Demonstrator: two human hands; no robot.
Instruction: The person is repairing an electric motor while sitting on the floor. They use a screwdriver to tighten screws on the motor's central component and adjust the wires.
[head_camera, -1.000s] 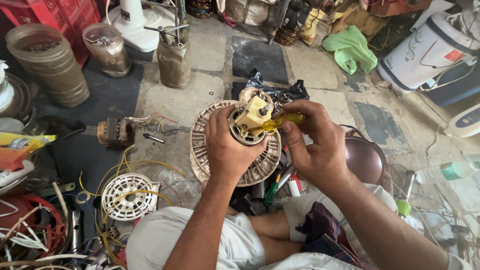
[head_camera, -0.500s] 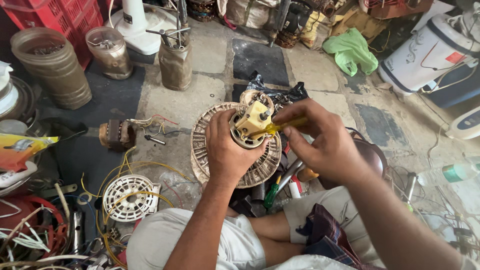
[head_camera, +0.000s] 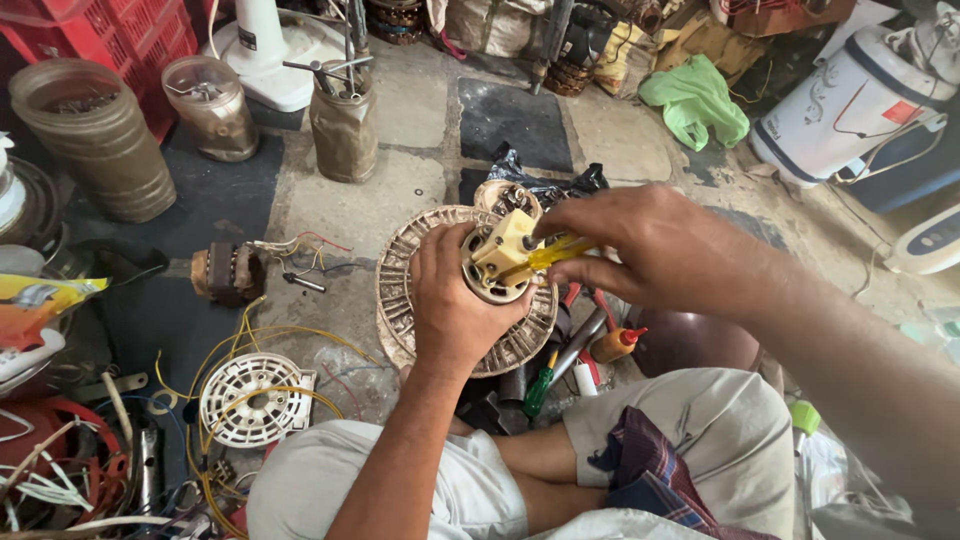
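Observation:
My left hand (head_camera: 452, 300) grips a round fan motor (head_camera: 497, 262) that sits in a dusty ribbed fan guard (head_camera: 400, 290), held above my lap. A cream plastic block tops the motor. My right hand (head_camera: 640, 245) comes in from the right and pinches a yellow-handled screwdriver (head_camera: 552, 254), whose tip points left into the cream block. A second small motor part (head_camera: 507, 197) shows just behind the guard on black plastic.
A bare motor with coloured wires (head_camera: 230, 272) lies on the floor at left, a white round fan cover (head_camera: 250, 398) with yellow wire nearer me. Dusty jars (head_camera: 210, 105) and a tool holder (head_camera: 343, 120) stand behind. A green-handled screwdriver (head_camera: 538, 392) and small red-capped bottle (head_camera: 612, 344) lie by my knee.
My right hand has lifted and shifted right, drawing the yellow screwdriver across the motor top. My left hand keeps its grip on the motor and guard.

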